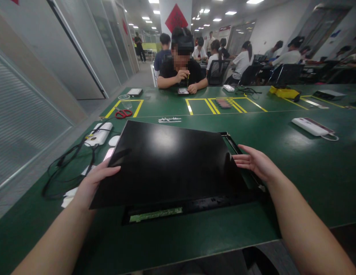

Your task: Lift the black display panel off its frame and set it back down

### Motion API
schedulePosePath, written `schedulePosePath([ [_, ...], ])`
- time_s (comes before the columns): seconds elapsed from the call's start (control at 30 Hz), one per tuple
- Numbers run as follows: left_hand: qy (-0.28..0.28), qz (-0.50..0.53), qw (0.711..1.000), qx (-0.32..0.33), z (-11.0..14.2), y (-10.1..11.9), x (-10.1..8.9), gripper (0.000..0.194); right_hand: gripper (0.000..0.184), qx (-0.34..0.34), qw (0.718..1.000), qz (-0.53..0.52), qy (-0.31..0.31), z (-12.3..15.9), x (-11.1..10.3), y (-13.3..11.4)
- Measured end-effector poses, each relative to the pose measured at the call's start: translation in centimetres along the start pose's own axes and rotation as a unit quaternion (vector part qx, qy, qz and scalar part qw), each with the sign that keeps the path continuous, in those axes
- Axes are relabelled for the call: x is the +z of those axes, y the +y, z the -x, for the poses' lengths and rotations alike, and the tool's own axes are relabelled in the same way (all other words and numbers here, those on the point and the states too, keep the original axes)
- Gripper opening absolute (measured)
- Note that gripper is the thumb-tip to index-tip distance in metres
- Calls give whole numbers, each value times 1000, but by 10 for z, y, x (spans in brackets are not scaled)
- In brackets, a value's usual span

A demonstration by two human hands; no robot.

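Note:
A large flat black display panel (166, 164), glossy enough to mirror a ceiling light, lies tilted over a thin black frame (206, 203). My left hand (94, 177) grips the panel's left edge, thumb on top and fingers hidden beneath; that side is raised off the table. At the right edge, my right hand (256, 162) has its thumb apart and its fingers stretched out, the fingertips at the panel's edge. Along the near side of the frame runs a green strip (155, 214). Much of the frame is covered by the panel.
Left on the green table (281, 214) are black cables (63, 164), a white box (99, 133) and red-handled scissors (123, 113). A white power strip (312, 126) lies right. Small white parts (169, 120) sit beyond the panel. A co-worker (182, 68) works opposite.

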State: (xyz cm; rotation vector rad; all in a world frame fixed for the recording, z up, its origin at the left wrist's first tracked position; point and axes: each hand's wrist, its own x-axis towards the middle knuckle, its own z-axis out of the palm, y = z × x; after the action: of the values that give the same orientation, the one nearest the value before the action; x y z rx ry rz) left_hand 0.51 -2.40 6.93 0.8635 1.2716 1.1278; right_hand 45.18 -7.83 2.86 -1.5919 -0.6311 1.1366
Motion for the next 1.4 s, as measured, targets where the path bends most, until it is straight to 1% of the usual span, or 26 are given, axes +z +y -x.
schedulePosePath([
  [0.1, -45, 17, 998, -44, -8, -7, 0, 61, 48, -16, 999, 16, 28, -1, -4, -1],
  [0.23, -71, 36, 994, -79, -6, -15, 4, 65, 44, -32, 998, 27, 50, -4, -8, 1],
  [0.3, -80, 38, 992, -85, -2, -16, 8, 65, 42, -32, 998, 35, 52, -7, -9, 3],
  [0.47, -89, 27, 992, -88, 5, -16, 13, 68, 39, -36, 997, 44, 56, -11, -13, 6],
  [0.57, -101, 25, 991, -87, 6, -16, 13, 74, 38, -41, 995, 55, 68, -10, -15, 4],
  [0.7, -97, 6, 990, -103, 4, -19, 13, 81, 36, -44, 995, 52, 76, -8, -16, 2],
  [0.77, -98, -1, 989, -108, 3, -21, 14, 80, 34, -45, 994, 54, 85, -8, -16, 2],
  [0.93, -122, -1, 986, -113, -1, -27, 15, 73, 30, -61, 989, 85, 100, -9, -18, 4],
  [1.07, -117, -2, 986, -117, -2, -29, 17, 64, 26, -73, 987, 102, 99, -9, -19, 5],
  [1.27, -122, 6, 985, -118, -3, -31, 19, 67, 20, -90, 984, 119, 100, -10, -17, 9],
  [1.4, -124, 3, 983, -133, -5, -33, 19, 70, 26, -136, 971, 179, 86, -17, -20, 18],
])
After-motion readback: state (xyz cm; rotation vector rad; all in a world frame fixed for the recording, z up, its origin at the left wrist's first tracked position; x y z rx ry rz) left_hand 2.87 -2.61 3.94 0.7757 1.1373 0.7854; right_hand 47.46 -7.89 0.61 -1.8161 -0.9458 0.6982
